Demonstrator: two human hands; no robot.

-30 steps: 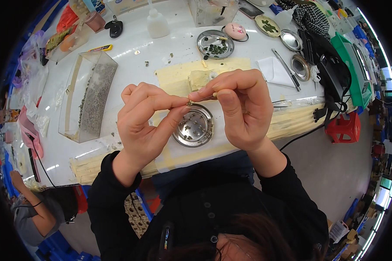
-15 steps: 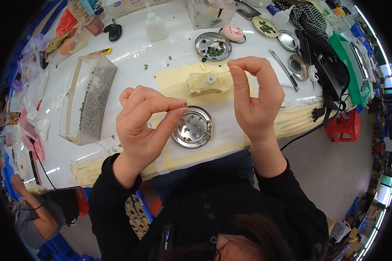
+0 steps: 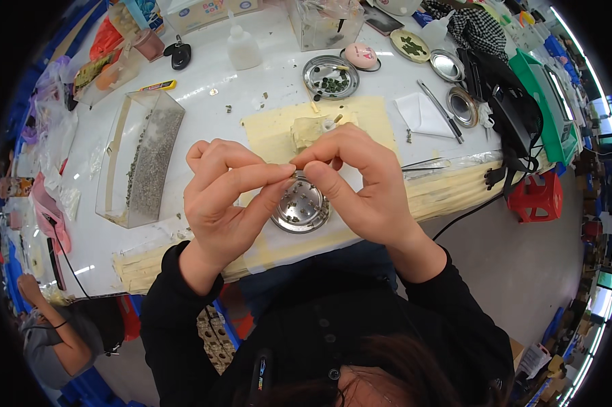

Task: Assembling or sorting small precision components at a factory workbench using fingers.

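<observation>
Head view: the left hand (image 3: 224, 197) pinches a tiny, mostly hidden piece (image 3: 295, 174); the right hand (image 3: 366, 186) meets it from three o'clock, its grip unclear. At the piece's six o'clock lies a round metal dish (image 3: 299, 229).

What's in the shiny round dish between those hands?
Small bits lie scattered in the round dish. The left hand and right hand cover parts of its far edge; anything behind them is hidden.

You've got one left hand (image 3: 228, 200), one right hand (image 3: 360, 183). Four round metal dishes (image 3: 292, 227). One clear box (image 3: 118, 139) of grey granules (image 3: 155, 149). One yellow cutter (image 3: 159, 86), one black key fob (image 3: 180, 57), one pink round item (image 3: 361, 55), one green tray (image 3: 523, 73).
</observation>
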